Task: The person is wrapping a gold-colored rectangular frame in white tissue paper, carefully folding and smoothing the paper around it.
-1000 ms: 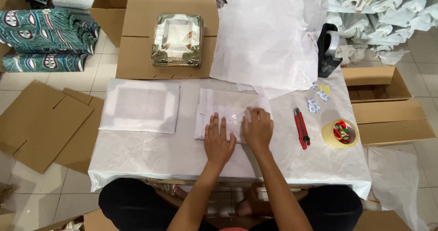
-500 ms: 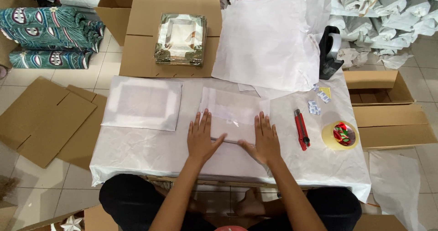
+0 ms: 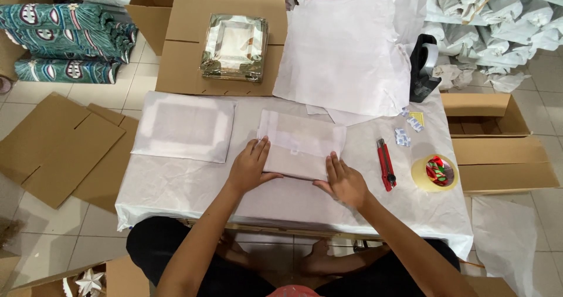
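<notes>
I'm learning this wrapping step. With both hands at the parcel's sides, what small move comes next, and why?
Probably fold the near paper edge up: the left hand and right hand flank the paper-wrapped parcel, and loose paper lies flat before it.

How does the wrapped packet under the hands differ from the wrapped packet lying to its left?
The packet under the hands is smaller and held by the left hand and right hand; the left packet is larger, wider and untouched. Both are flat, wrapped in white paper, on the table.

The wrapped packet [image 3: 300, 144] hides whatever is inside; the tape dispenser [image 3: 423, 68] is half behind paper sheets [image 3: 346, 51], boxes cut off.
</notes>
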